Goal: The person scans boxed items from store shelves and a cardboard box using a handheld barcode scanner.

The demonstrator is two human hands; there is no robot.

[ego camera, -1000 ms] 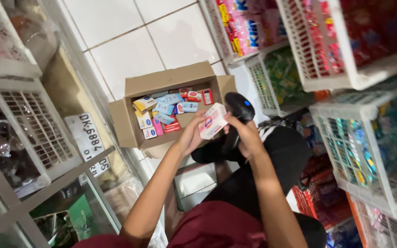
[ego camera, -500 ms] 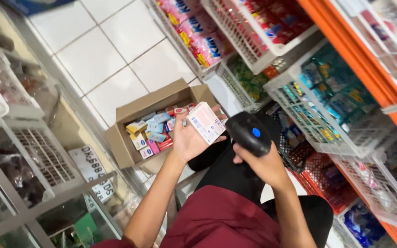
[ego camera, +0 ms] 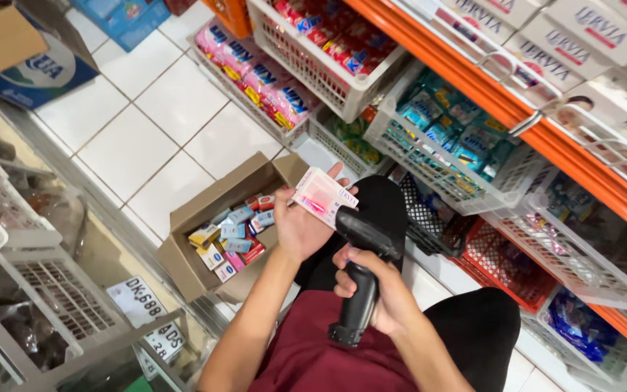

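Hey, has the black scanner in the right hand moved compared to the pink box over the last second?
Yes. The black scanner now sits below the pink box with its head aimed up at it; earlier it was beside the box, off to its right, held in the right hand.

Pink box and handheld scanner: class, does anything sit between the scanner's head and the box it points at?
Nothing visible does. The left hand holds the pink box up, and the black scanner, gripped by the right hand, has its head right beneath the box's lower edge. The open cardboard box of small packs lies off to the side.

White tiled floor (ego camera: 132,138) runs between orange shelving (ego camera: 517,120) and white wire baskets (ego camera: 45,290).
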